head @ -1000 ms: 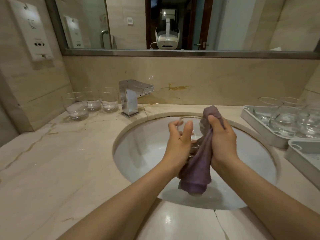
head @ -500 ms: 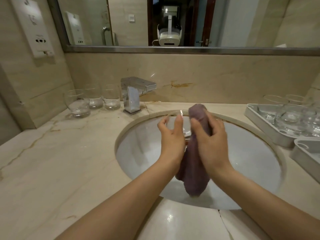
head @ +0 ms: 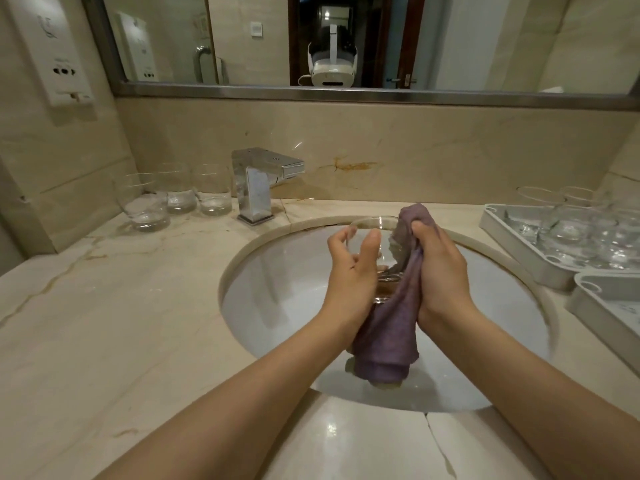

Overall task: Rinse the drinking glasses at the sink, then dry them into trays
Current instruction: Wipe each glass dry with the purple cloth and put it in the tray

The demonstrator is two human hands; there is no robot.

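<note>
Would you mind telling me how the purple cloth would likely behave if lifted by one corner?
Probably floppy: the purple cloth hangs in loose folds below the right hand. Likely light, since it bunches easily against the drinking glass.

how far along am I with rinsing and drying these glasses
Done: several glasses already sit in the tray on the right. In hand: the left hand holds a glass over the sink while the right hand works the purple cloth on it. Left: three glasses beside the faucet.
</note>
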